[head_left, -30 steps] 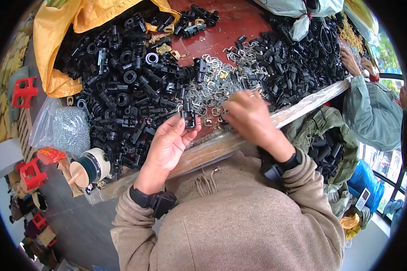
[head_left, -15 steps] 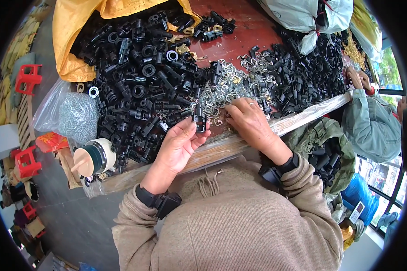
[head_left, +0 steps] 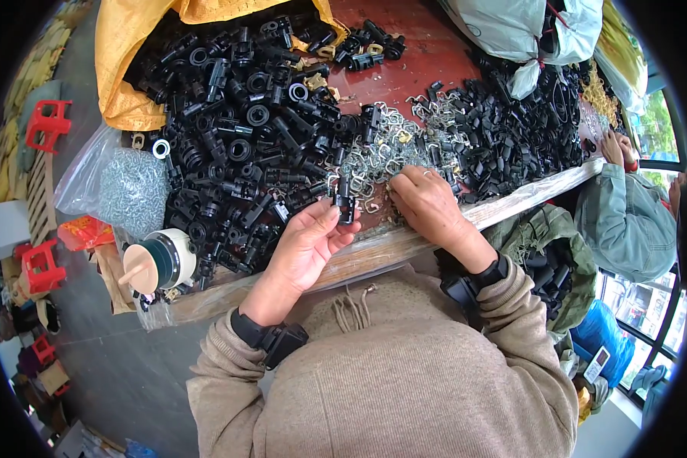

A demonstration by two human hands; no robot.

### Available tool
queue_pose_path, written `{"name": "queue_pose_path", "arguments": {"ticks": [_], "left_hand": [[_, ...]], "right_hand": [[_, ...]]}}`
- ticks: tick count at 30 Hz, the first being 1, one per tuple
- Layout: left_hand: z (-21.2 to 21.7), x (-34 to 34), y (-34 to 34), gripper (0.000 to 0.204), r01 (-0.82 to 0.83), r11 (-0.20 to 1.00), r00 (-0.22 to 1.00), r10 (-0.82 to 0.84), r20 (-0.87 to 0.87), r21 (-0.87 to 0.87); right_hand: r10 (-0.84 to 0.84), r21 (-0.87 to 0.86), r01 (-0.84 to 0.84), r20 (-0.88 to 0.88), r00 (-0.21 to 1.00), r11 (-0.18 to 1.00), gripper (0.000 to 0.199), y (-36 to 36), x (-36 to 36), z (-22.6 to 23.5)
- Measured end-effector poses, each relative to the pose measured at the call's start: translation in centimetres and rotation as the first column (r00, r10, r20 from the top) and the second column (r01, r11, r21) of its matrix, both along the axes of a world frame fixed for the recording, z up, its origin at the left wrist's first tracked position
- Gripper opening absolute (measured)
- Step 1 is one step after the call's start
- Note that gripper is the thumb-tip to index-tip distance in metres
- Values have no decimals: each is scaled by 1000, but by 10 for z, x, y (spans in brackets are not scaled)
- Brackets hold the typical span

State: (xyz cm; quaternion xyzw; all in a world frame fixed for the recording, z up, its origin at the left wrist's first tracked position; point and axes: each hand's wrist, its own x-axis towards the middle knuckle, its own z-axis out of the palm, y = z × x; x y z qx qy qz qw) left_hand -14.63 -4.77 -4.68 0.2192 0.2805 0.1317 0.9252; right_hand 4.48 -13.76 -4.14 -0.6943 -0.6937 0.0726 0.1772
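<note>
Nearest the person, the left hand [head_left: 307, 243] pinches a small black plastic fitting [head_left: 346, 204] upright between thumb and fingertips, just above the front edge of the counter [head_left: 404, 244]. Beside it, the right hand [head_left: 429, 204] lies palm down with its fingers curled into a scatter of small metal clips [head_left: 382, 156]; whether it has closed on one I cannot tell. To the left stands a roll of dark tape [head_left: 160, 261], and beyond it a clear bag of small metal parts [head_left: 126, 187]. Farther back, a large heap of black plastic parts [head_left: 244, 114] spills from a yellow sack [head_left: 130, 46]. At the far right another person's hand [head_left: 614, 146] rests by a second black pile [head_left: 527, 130].
</note>
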Motion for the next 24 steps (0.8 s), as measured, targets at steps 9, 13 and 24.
{"name": "queue_pose_path", "arguments": {"ticks": [9,13,24], "left_hand": [[-1,1,1,24,-3,1000,1000,3,-7,-9],[0,2,0,24,-6,1000,1000,6,-19,3],[5,12,-7,28,-7,998,986,-4,166,67]], "right_hand": [[-73,2,83,-448,891,997,6,-3,6,9],[-57,25,81,-507,860,996,6,-5,8,6],[-199,-228,-26,-897,395,973,19,-9,-7,12]]}}
